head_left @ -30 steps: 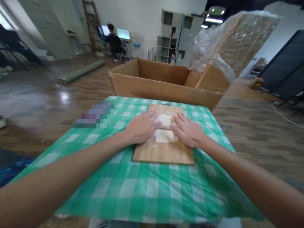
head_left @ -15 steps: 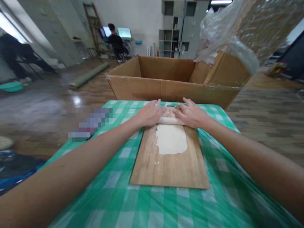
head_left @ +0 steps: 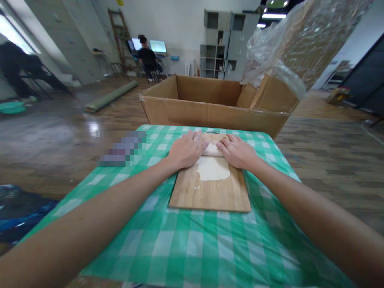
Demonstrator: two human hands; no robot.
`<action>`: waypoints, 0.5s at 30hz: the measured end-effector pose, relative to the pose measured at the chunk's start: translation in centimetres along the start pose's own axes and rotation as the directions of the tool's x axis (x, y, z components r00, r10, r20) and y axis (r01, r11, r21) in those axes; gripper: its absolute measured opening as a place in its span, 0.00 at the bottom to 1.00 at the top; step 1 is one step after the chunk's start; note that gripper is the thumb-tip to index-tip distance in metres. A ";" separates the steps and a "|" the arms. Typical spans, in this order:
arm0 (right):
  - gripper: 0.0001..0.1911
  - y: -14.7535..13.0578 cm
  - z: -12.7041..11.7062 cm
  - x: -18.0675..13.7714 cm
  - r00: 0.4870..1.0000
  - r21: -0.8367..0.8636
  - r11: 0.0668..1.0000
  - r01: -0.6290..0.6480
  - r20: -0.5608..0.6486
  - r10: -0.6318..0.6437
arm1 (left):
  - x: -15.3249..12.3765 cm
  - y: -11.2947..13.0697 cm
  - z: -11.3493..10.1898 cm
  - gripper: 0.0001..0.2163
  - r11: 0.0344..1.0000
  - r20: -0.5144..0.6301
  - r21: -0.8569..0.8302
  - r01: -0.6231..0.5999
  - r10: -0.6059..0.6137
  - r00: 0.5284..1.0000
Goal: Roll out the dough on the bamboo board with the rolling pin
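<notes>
We stood in a large room with a wooden floor, at a table (head_left: 192, 248) spread with a green checked cloth, and a big open cardboard box (head_left: 210, 105) stood just behind it. A wooden board (head_left: 210, 192) lay on the cloth, and on its far half lay a flat sheet of dough (head_left: 213, 169), pale and thin. At the sheet's far edge sat a rolling pin (head_left: 212, 149), mostly hidden under our hands.

We judged the dough to be soft, light and easily torn, likely to stick to the wood, so the pin's bare ends were the place to press, not the sheet itself.

Our left hand (head_left: 186, 150) lay flat on the pin's left end, fingers stretched out and close together, palm down. Our right hand (head_left: 238, 151) rested likewise on the right end, spread flat and gripping nothing. Far off, a person sat at lit screens (head_left: 158, 46).
</notes>
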State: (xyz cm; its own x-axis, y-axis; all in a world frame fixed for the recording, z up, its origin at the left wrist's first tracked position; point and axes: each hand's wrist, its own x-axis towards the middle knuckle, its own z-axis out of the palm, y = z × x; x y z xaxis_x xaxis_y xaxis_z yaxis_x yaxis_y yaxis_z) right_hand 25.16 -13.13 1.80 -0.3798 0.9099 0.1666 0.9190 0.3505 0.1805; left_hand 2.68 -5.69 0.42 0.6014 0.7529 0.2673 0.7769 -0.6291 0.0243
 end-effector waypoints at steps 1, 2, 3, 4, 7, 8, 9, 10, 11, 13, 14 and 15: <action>0.28 -0.6 -0.2 -0.6 1.000 0.010 1.000 -0.015 -0.009 0.015 | -0.9 0.3 -0.2 0.36 1.000 0.002 0.000 0.003 -0.003 1.000; 0.29 -1.2 -0.5 -1.3 0.999 0.026 0.999 -0.048 -0.018 0.048 | -1.8 0.6 -0.4 0.37 1.000 0.006 0.001 0.000 0.000 1.000; 0.30 -1.8 -0.7 -1.9 0.996 0.047 0.995 -0.087 -0.025 0.088 | -2.7 0.9 -0.6 0.37 1.000 0.007 0.004 -0.010 0.010 1.000; 0.31 -2.4 -0.9 -2.4 0.992 0.069 0.990 -0.120 -0.027 0.122 | -3.6 1.2 -0.9 0.37 0.999 0.005 0.010 -0.030 0.030 1.000; 0.33 -3.9 -1.3 -4.4 0.989 0.114 0.983 -0.144 -0.026 0.147 | -6.7 2.1 -1.7 0.37 0.995 -0.013 0.033 -0.099 0.099 0.995; 0.34 -4.3 -1.3 -5.0 0.990 0.118 0.984 -0.133 -0.028 0.137 | -7.7 2.3 -2.0 0.37 0.993 -0.016 0.036 -0.111 0.112 0.994; 0.34 -4.6 -1.3 -5.7 0.992 0.117 0.986 -0.121 -0.033 0.125 | -8.7 2.6 -2.2 0.37 0.992 -0.015 0.035 -0.118 0.119 0.993; 0.35 -4.9 -1.2 -6.4 0.992 0.115 0.987 -0.112 -0.042 0.118 | -9.6 2.9 -2.4 0.37 0.992 -0.013 0.031 -0.122 0.122 0.992; 0.36 -5.1 -1.1 -6.9 0.992 0.113 0.988 -0.106 -0.051 0.113 | -10.3 3.1 -2.5 0.38 0.992 -0.008 0.026 -0.126 0.126 0.992; 0.39 -5.3 -0.9 -7.5 0.991 0.119 0.987 -0.104 -0.066 0.113 | -11.1 3.3 -2.6 0.38 0.992 0.000 0.014 -0.127 0.127 0.992; 0.39 -5.2 -0.8 -7.4 0.991 0.127 0.986 -0.106 -0.068 0.116 | -11.1 3.4 -2.6 0.39 0.992 0.002 0.009 -0.126 0.126 0.992; 0.40 -5.0 -0.8 -7.2 0.991 0.137 0.985 -0.109 -0.064 0.119 | -10.8 3.3 -2.5 0.39 0.992 0.004 0.005 -0.123 0.123 0.992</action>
State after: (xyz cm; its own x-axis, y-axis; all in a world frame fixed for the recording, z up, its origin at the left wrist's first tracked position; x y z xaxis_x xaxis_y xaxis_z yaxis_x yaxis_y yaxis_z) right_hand 23.17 -21.60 0.47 -0.2741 0.9291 0.2483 0.9607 0.2762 0.0272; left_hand -1.75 -16.40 0.06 0.6932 0.6706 0.2642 0.6979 -0.7161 -0.0137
